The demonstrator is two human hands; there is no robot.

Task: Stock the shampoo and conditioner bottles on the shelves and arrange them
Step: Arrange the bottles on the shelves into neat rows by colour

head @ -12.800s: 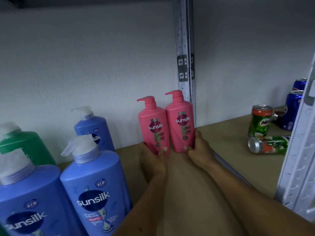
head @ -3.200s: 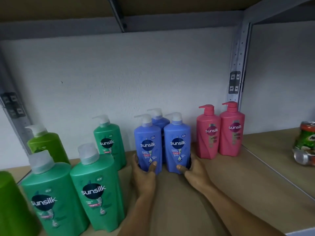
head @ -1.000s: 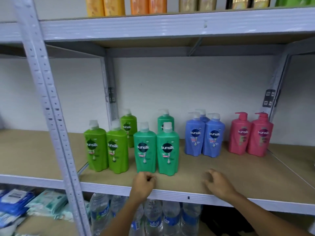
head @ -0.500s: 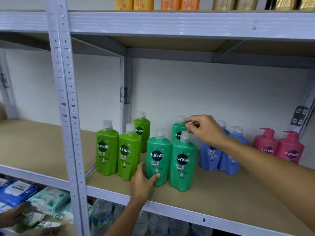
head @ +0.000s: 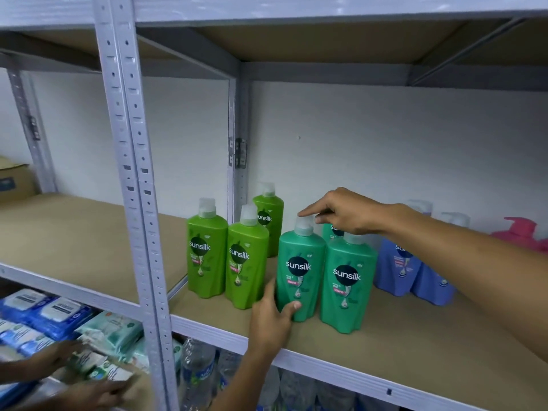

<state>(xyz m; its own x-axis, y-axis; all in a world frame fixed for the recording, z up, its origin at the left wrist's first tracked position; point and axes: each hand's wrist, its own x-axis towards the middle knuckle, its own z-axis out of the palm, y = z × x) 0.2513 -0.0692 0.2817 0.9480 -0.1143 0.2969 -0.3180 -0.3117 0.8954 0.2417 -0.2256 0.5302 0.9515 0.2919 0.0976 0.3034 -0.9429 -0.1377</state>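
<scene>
1. The left hand point(head: 274, 317) gripped the base of the front-left teal-green plastic Sunsilk shampoo bottle point(head: 299, 274), its thumb curled across the bottle's lower front and its fingers behind the left side.
2. The right hand point(head: 345, 213) reached in from the right, its index finger extended onto the bottle's pale grey cap point(head: 304, 225); the other fingers were curled, and whether they pinched the cap could not be told.
3. That bottle stood upright on the brown board shelf point(head: 400, 345), touching a second teal-green shampoo bottle point(head: 347, 284) on its right; a third teal-green bottle point(head: 333, 231) stood behind them, mostly hidden by the hand.
4. Just to the left stood two upright lime-green Sunsilk bottles point(head: 206, 250) side by side, with a third lime-green bottle point(head: 268, 221) behind them near the white wall.
5. To the right, behind the right forearm, stood blue-violet pump bottles point(head: 397, 269), and a pink pump bottle point(head: 522, 232) farther right.
6. On the lower shelf lay blue and pale green soft packs point(head: 56, 318), where another person's hands point(head: 68, 372) rested, and clear plastic water bottles point(head: 197, 372) stood below the shampoo.
</scene>
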